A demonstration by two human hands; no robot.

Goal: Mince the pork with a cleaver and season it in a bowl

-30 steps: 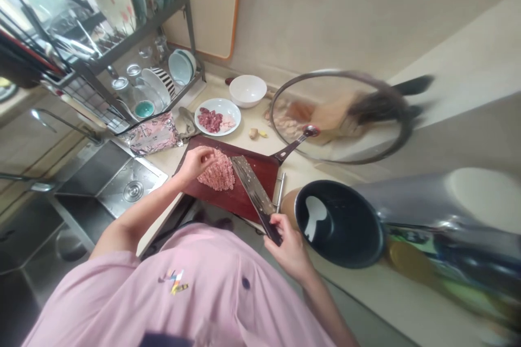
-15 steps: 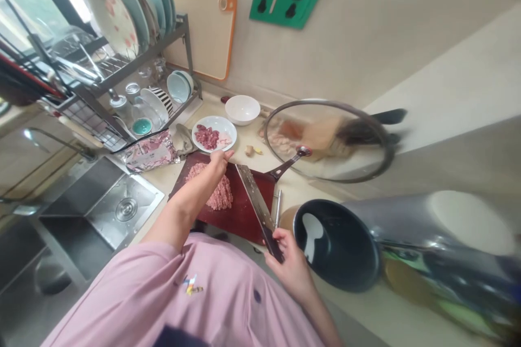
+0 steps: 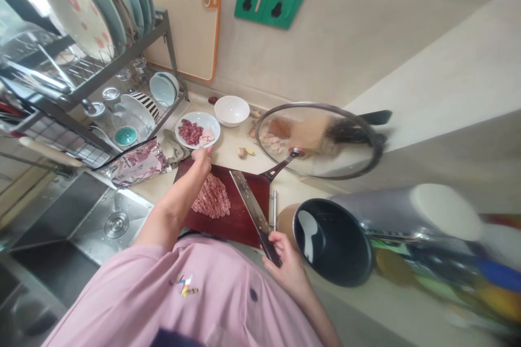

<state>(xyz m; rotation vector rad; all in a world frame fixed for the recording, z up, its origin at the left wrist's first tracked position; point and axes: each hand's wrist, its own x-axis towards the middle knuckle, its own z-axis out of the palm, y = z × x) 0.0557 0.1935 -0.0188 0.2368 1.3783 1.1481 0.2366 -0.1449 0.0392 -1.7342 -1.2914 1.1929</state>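
My left hand [image 3: 202, 160] grips the near rim of a white plate [image 3: 182, 140] that holds dark red meat pieces [image 3: 190, 133] and a paler pink portion [image 3: 207, 137]. Some of its fingers are hidden. In my right hand [image 3: 287, 259] is the dark handle of a cleaver [image 3: 253, 203], its blade slanting over the dark red cutting board [image 3: 240, 230]. A mound of minced meat [image 3: 211, 198] lies on the board, partly behind my left forearm. Past the board's far edge sit a piece of ginger [image 3: 242, 152] and a small yellow slice.
A white bowl [image 3: 232, 111] stands behind the plate. A glass lid [image 3: 317, 141] leans at the back right, above a dark pot [image 3: 337, 249]. The dish rack [image 3: 122, 76] and sink [image 3: 97, 206] are on the left; a grey cloth [image 3: 174, 147] lies beside the plate.
The view has turned slightly right. With my left hand at its rim, the plate has shifted a little left, away from the bowl and ginger. My right hand keeps the cleaver over the board.
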